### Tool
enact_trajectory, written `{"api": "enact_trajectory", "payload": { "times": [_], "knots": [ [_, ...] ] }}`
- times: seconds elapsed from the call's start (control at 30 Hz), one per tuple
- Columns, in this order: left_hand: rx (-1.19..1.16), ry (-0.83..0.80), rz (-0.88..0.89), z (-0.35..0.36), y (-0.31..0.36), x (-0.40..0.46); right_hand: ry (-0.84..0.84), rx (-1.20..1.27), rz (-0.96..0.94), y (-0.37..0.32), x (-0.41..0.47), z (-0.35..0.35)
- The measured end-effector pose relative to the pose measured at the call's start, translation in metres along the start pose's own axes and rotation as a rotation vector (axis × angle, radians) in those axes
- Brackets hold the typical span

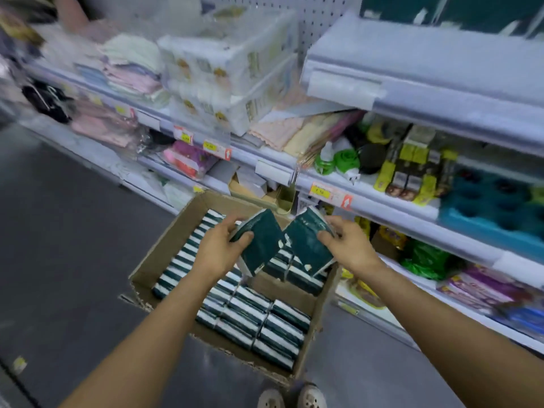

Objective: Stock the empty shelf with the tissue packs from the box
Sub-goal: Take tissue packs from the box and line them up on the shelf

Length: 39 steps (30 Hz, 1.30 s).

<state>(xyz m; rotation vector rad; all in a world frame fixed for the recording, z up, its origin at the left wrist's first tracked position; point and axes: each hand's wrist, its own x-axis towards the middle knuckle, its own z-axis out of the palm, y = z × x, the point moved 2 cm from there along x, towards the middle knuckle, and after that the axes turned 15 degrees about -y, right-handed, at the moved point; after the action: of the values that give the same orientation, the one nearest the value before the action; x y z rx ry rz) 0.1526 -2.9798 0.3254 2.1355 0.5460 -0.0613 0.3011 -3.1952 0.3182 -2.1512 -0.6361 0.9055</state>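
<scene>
Tissue packs — two, dark green, glossy, rectangular — are held above the cardboard box [164,248]: left hand [216,250] clasps one [259,245], right hand [350,245] the other [307,245].

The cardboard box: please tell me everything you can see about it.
The cardboard box is brown, open-topped, with torn, ragged edges. It sits on the dark floor beside the shelving, partly filled with rows of dark green and white tissue packs; some gaps show its bare bottom. Both hands hold packs above it, not touching it.
</scene>
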Motion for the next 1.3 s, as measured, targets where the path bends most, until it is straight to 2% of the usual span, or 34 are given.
{"api": "enact_trajectory", "payload": {
  "times": [0.23, 0.83, 1.17, 1.3],
  "knots": [
    [-0.084, 0.024, 0.114, -0.042, 0.056, 0.000, 0.095, 0.032, -0.176, -0.056, -0.039, -0.051],
    [-0.112, -0.154, 0.466, -0.166, 0.162, 0.052, 0.468, -0.089, -0.239, -0.188, -0.067, -0.107],
    [-0.312, -0.217, 0.589, -0.175, 0.228, 0.077, 0.737, -0.106, -0.399, -0.235, -0.079, -0.216],
    [-0.390, -0.231, 0.547, -0.169, 0.240, 0.087, 0.701, -0.259, -0.357, -0.223, -0.048, -0.242]
  ]
}}
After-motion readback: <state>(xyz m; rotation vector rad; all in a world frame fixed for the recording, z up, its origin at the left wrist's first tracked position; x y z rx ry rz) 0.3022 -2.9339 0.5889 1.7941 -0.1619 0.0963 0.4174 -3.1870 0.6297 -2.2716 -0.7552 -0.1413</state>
